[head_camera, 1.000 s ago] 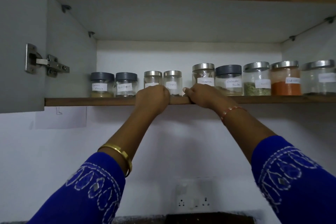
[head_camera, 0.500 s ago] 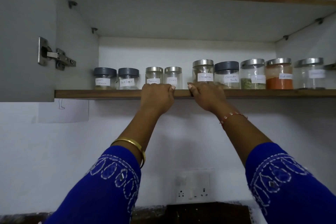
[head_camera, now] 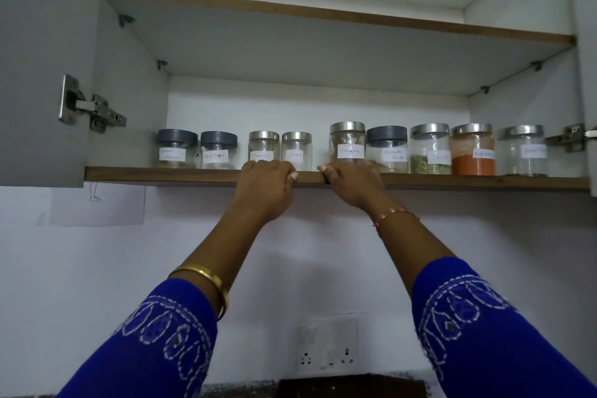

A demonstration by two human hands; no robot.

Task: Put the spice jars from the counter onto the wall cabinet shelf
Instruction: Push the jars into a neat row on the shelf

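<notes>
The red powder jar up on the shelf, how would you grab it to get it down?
Judging by its pose, grip the red powder jar around its glass middle, coming straight from the front. It stands upright with jars close on both sides, so fingers barely fit there.

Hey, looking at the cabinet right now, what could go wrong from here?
1. The left hand and right hand rest on the shelf edge just below the Cloves jar and Cinnamon jar; lifting carelessly might knock them.
2. The jars stand packed in one row, so one nudge could topple neighbours.
</notes>
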